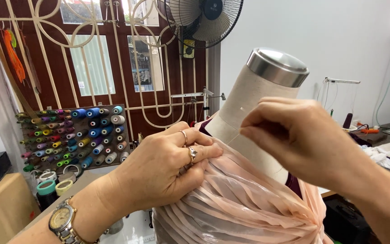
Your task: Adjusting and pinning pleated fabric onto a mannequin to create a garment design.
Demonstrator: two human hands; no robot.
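Left hand [165, 169] presses flat on the pale pink pleated satin fabric [240, 203] draped over the cream dress form with a metal neck cap [267, 90], folds running diagonally below the neck. Right hand [294, 140] hovers above, fingers [253, 131] pinched; what they hold is unclear.

Thread-spool rack [73, 138] against barred window [95, 63]; tape rolls [55, 185] below; black fan [204, 20] overhead; white wall [339, 45] behind.
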